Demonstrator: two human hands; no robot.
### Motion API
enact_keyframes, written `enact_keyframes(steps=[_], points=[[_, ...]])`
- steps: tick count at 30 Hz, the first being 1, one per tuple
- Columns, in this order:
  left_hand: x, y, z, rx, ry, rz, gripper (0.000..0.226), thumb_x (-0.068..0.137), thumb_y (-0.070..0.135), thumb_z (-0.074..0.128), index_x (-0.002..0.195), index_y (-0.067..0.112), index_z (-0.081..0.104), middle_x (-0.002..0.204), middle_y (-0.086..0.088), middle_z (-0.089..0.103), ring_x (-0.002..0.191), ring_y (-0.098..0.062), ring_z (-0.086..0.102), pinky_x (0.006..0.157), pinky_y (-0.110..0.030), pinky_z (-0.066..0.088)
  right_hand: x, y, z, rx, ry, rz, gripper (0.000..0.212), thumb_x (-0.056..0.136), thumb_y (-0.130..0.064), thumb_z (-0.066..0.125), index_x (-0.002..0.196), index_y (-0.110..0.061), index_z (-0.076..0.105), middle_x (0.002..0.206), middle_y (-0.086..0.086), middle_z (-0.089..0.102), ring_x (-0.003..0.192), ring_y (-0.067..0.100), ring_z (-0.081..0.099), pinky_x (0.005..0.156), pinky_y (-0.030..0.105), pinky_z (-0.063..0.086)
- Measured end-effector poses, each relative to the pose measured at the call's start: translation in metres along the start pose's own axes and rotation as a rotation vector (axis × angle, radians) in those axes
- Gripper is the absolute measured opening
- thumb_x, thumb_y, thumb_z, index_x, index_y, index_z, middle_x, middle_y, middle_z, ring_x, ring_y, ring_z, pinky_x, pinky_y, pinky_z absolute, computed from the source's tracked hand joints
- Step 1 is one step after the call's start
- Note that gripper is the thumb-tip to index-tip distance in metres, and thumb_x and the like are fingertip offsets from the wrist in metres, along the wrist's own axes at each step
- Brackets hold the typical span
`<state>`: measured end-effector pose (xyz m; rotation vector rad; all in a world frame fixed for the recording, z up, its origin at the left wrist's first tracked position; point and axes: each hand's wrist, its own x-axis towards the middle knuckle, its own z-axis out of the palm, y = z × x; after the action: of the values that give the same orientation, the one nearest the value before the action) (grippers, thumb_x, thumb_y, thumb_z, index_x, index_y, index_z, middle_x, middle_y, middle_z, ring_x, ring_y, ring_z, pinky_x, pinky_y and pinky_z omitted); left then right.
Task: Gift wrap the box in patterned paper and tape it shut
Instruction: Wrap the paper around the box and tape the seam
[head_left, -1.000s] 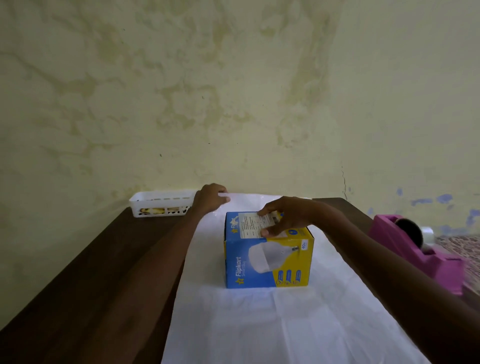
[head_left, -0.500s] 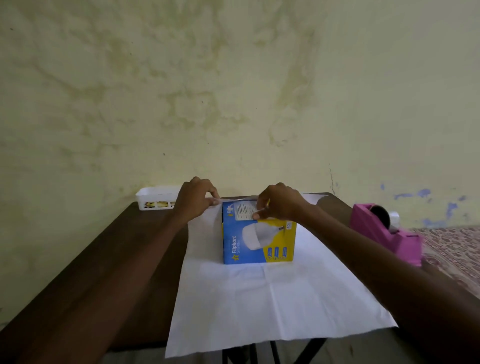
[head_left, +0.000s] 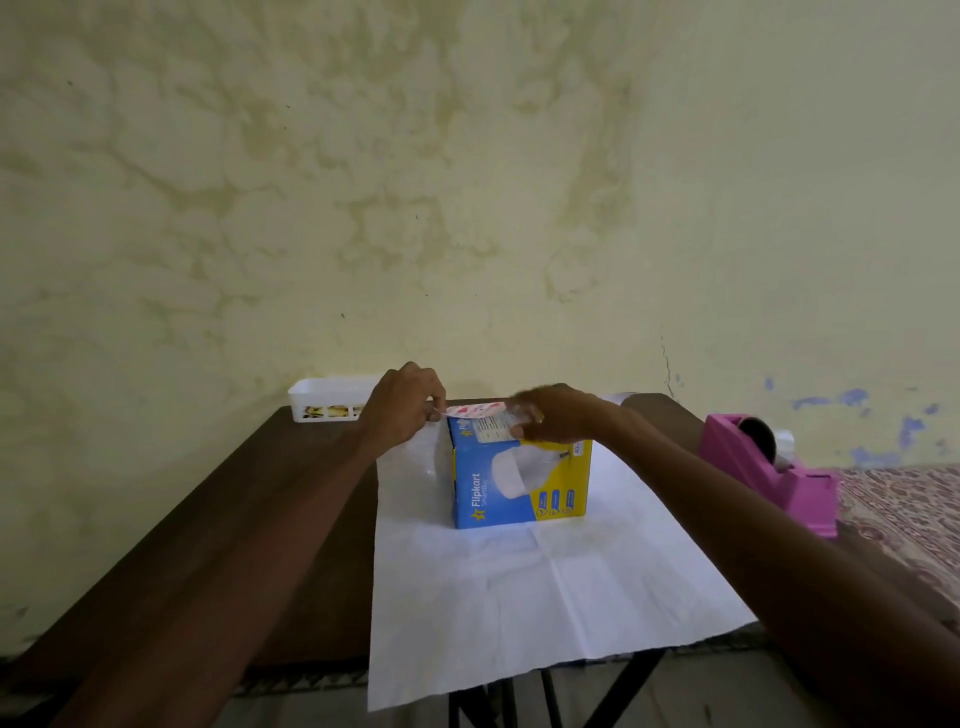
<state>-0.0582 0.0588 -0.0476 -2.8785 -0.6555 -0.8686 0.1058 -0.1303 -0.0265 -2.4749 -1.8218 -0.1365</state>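
A blue and yellow box (head_left: 519, 480) stands on a sheet of wrapping paper (head_left: 545, 587) that lies white side up on the dark table (head_left: 291, 519). The sheet's far edge is lifted over the box top, and its pink patterned side shows there. My left hand (head_left: 402, 408) pinches that edge at the box's far left corner. My right hand (head_left: 556, 413) holds the same edge over the box top, fingers curled; it is blurred.
A pink tape dispenser (head_left: 769, 475) sits at the table's right edge. A white slotted basket (head_left: 327, 402) stands at the far left against the wall. The paper's near edge hangs over the table's front. Patterned fabric (head_left: 904, 514) lies to the right.
Both hands have lifted the paper's far edge and pulled it over the box top, so the patterned side now shows. The view has drawn back from the table.
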Motion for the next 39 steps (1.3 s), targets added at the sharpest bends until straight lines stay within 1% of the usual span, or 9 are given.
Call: enact_keyframes(steps=[5, 9, 10, 12, 14, 19, 23, 27, 39], points=[[-0.001, 0.005, -0.008, 0.033, -0.073, 0.002, 0.006, 0.084, 0.016, 0.07, 0.086, 0.022, 0.072, 0.11, 0.003, 0.064, 0.102, -0.018, 0.053, 0.08, -0.031, 0.043, -0.003, 0.005, 0.007, 0.105, 0.013, 0.029, 0.049, 0.096, -0.048, 0.054, 0.14, -0.026, 0.053, 0.139, 0.007, 0.057, 0.126, 0.03, 0.051, 0.099, 0.034, 0.041], [-0.005, 0.029, -0.019, -0.084, -0.157, 0.029, 0.022, 0.097, 0.031, 0.051, 0.092, 0.02, 0.068, 0.112, 0.0, 0.059, 0.107, -0.021, 0.052, 0.087, -0.037, 0.044, -0.006, 0.01, 0.011, 0.209, 0.071, 0.013, 0.045, 0.094, -0.048, 0.058, 0.134, -0.027, 0.06, 0.129, 0.009, 0.064, 0.115, 0.028, 0.059, 0.09, 0.03, 0.045], [-0.008, 0.036, -0.02, -0.126, -0.189, 0.032, 0.028, 0.094, 0.044, 0.052, 0.101, 0.02, 0.064, 0.113, 0.0, 0.058, 0.106, -0.02, 0.053, 0.086, -0.036, 0.044, -0.006, 0.011, 0.013, 0.223, 0.082, 0.008, 0.044, 0.094, -0.048, 0.059, 0.133, -0.027, 0.061, 0.127, 0.009, 0.065, 0.113, 0.027, 0.06, 0.088, 0.028, 0.045], [-0.016, 0.048, -0.018, -0.089, -0.33, 0.043, 0.065, 0.08, 0.066, 0.059, 0.128, 0.023, 0.05, 0.126, 0.002, 0.054, 0.112, -0.019, 0.051, 0.089, -0.035, 0.043, -0.006, 0.013, 0.015, 0.228, 0.1, 0.006, 0.043, 0.093, -0.049, 0.059, 0.131, -0.029, 0.062, 0.125, 0.008, 0.067, 0.112, 0.026, 0.061, 0.085, 0.026, 0.044], [-0.021, 0.055, -0.011, 0.057, -0.416, 0.071, 0.093, 0.072, 0.072, 0.064, 0.145, 0.023, 0.032, 0.142, 0.002, 0.043, 0.124, -0.02, 0.045, 0.098, -0.036, 0.038, -0.007, 0.014, 0.016, 0.245, 0.104, 0.012, 0.042, 0.094, -0.049, 0.058, 0.13, -0.029, 0.062, 0.124, 0.007, 0.067, 0.109, 0.026, 0.063, 0.085, 0.028, 0.047], [-0.02, 0.052, 0.003, 0.062, -0.293, 0.08, 0.083, 0.077, 0.06, 0.068, 0.143, 0.019, 0.038, 0.138, 0.001, 0.045, 0.121, -0.018, 0.047, 0.097, -0.033, 0.038, -0.007, 0.015, 0.02, 0.287, 0.097, 0.001, 0.042, 0.099, -0.044, 0.051, 0.132, -0.02, 0.06, 0.125, 0.009, 0.065, 0.1, 0.02, 0.06, 0.079, 0.028, 0.048], [-0.017, 0.05, 0.006, 0.019, -0.28, 0.067, 0.079, 0.077, 0.052, 0.072, 0.141, 0.019, 0.041, 0.137, 0.001, 0.046, 0.12, -0.019, 0.048, 0.097, -0.033, 0.038, -0.011, 0.021, 0.024, 0.279, 0.051, -0.022, 0.051, 0.098, -0.048, 0.051, 0.139, -0.018, 0.052, 0.13, 0.01, 0.061, 0.11, 0.026, 0.059, 0.091, 0.035, 0.048], [-0.016, 0.049, 0.01, 0.018, -0.256, 0.055, 0.076, 0.078, 0.048, 0.071, 0.142, 0.02, 0.04, 0.138, 0.001, 0.045, 0.122, -0.02, 0.047, 0.098, -0.034, 0.036, -0.015, 0.028, 0.032, 0.161, 0.052, -0.039, 0.076, 0.09, -0.052, 0.061, 0.152, -0.02, 0.032, 0.155, 0.004, 0.037, 0.14, 0.025, 0.038, 0.113, 0.037, 0.032], [-0.015, 0.058, 0.035, 0.163, -0.195, 0.027, 0.075, 0.085, 0.052, 0.058, 0.149, 0.031, 0.024, 0.144, 0.003, 0.031, 0.132, -0.022, 0.032, 0.107, -0.045, 0.026, -0.006, 0.027, 0.037, -0.041, 0.109, -0.044, 0.088, 0.084, -0.034, 0.073, 0.155, -0.022, 0.022, 0.16, 0.003, 0.027, 0.144, 0.027, 0.029, 0.116, 0.042, 0.025]])
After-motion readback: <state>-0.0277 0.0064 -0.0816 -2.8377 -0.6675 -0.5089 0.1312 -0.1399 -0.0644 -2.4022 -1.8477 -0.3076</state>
